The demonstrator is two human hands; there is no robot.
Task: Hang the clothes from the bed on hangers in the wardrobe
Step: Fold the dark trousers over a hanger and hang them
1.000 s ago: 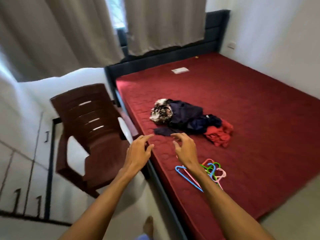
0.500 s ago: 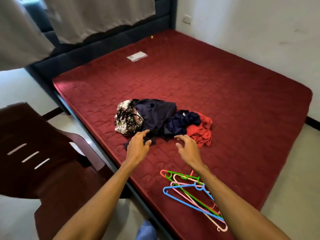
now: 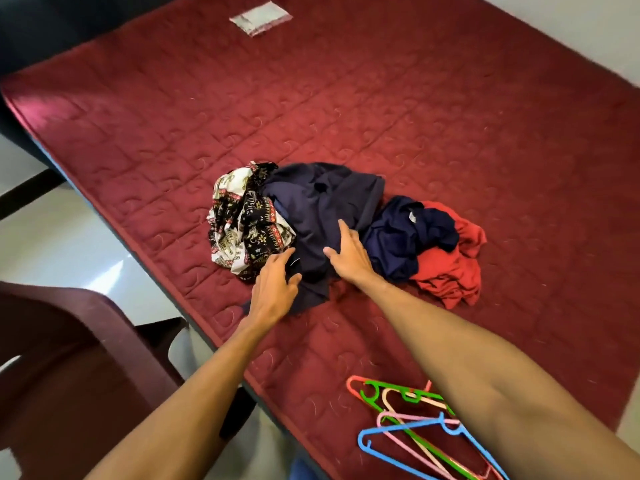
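Observation:
A heap of clothes lies on the red quilted bed (image 3: 450, 116): a black-and-white patterned garment (image 3: 242, 220) at the left, a dark navy garment (image 3: 318, 202) in the middle, a blue garment (image 3: 401, 237) and a red garment (image 3: 450, 271) at the right. My left hand (image 3: 272, 289) rests on the near edge of the dark navy garment, fingers spread. My right hand (image 3: 348, 254) lies flat on the same garment, fingers apart. Neither hand has closed on the cloth. Several coloured plastic hangers (image 3: 415, 431) lie near the bed's front edge, partly under my right forearm.
A dark brown plastic chair (image 3: 69, 375) stands close to the bed at the lower left. A small white packet (image 3: 259, 19) lies at the far end of the bed. Pale tiled floor (image 3: 69, 244) shows left of the bed. The wardrobe is out of view.
The view has moved closer and tilted down over the bed. Both hands have advanced from just short of the heap onto the dark navy garment.

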